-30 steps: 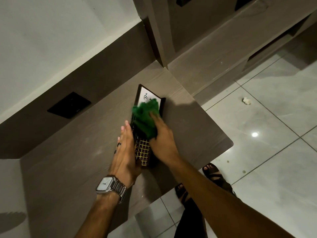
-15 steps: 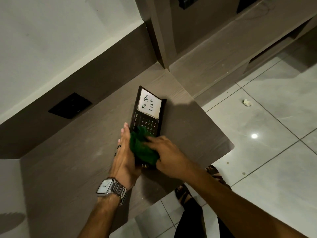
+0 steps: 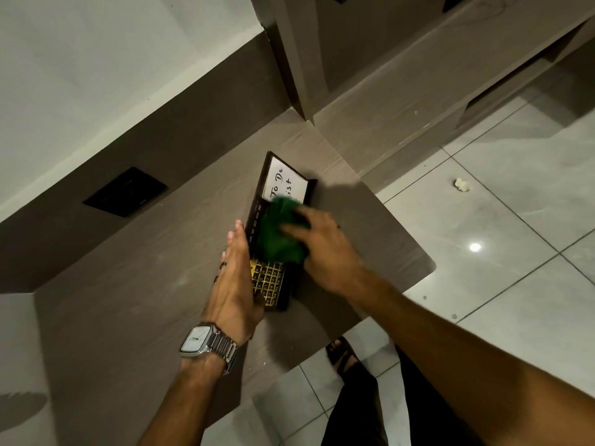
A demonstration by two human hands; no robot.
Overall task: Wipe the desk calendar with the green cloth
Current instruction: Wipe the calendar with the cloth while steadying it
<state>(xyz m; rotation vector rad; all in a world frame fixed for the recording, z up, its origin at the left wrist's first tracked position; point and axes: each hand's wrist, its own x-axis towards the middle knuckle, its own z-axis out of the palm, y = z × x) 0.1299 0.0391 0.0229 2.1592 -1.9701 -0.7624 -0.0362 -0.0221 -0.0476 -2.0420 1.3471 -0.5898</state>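
Desk calendar (image 3: 269, 281): it's lying flat on the brown wood-grain surface (image 3: 135, 317), running lengthwise toward the back corner, with its near end closest to the front edge. The white "To Do List" panel is at the far end, the month strip runs down its left side, and the gold date grid shows at the near end.

Green cloth (image 3: 278, 235): bunched up on the middle of the calendar, covering the bottom of the white panel and the top of the grid.

Right hand (image 3: 322, 249): your fingers are pressed down on the cloth, grip clenched on it as far as I can tell, though the hand is motion-blurred so don't quote me on the exact finger placement.

Left hand (image 3: 233, 284): flat and released, fingers straight, edge of the palm against the calendar's left side, bracing it. There's a ring on one finger.

Watch (image 3: 209, 344): silver, square white face, on your left wrist.

Wall panel (image 3: 125, 192): black plate set in the dark back strip, well apart from the calendar.

Floor (image 3: 515, 220): light glossy tiles past the surface's right edge, with a small crumpled white scrap (image 3: 462, 184) on them.
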